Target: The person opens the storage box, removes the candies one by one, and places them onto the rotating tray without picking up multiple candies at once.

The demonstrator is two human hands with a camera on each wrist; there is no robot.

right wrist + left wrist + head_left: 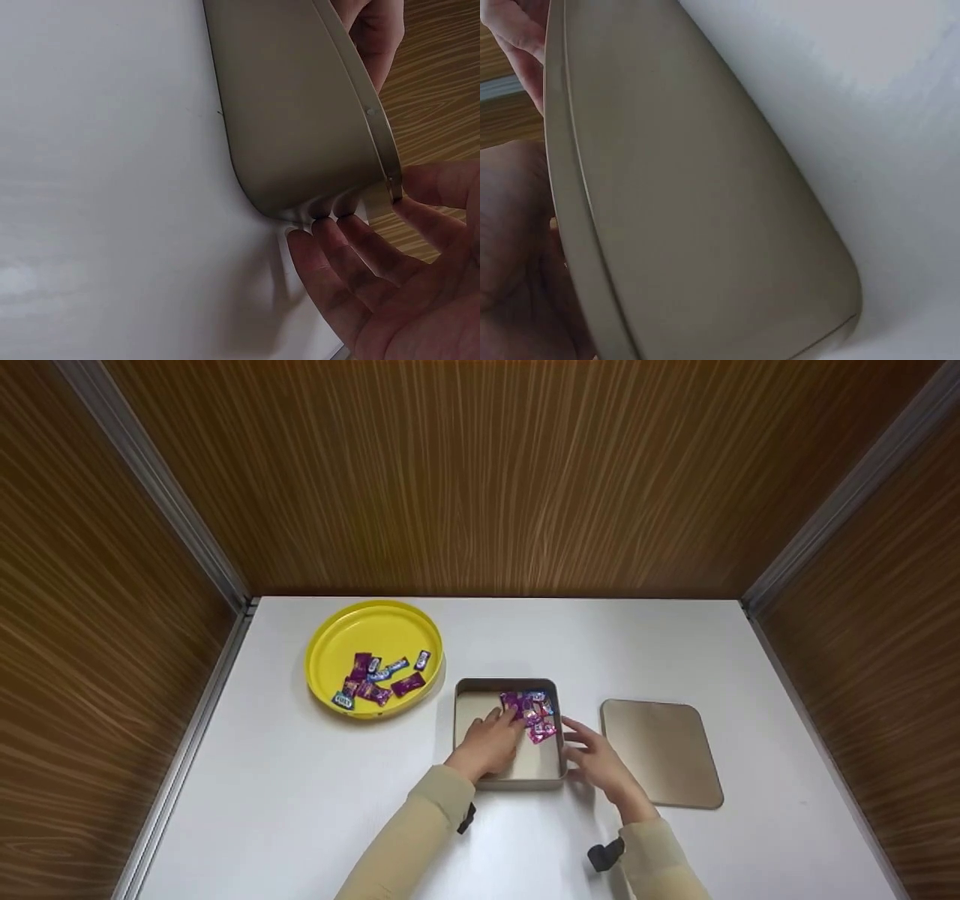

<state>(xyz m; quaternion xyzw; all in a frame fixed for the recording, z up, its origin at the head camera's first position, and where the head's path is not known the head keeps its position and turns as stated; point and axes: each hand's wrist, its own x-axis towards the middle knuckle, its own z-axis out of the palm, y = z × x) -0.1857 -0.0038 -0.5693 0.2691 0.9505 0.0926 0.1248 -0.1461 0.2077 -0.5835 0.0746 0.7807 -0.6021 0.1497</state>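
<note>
A square metal tin (517, 784) sits on the table, with several purple, pink and blue wrapped candies (544, 730) in its far right part. My left hand (491, 742) reaches in over the near left side, fingers stretched forward with their tips at the candies. In the left wrist view the tin's wall (682, 180) hides most of that hand's fingers. Outside the right wall is my right hand (600, 761), its spread fingertips touching the tin. The right wrist view shows those fingers (352, 259) fairly straight along the tin's side (300, 112).
A round yellow tray (360, 622) at the back left bears several more wrapped candies (375, 690). To the right of the tin lies a flat square metal lid (664, 750). Wood-grain panels (480, 480) close off the back and both sides of the white table (300, 810).
</note>
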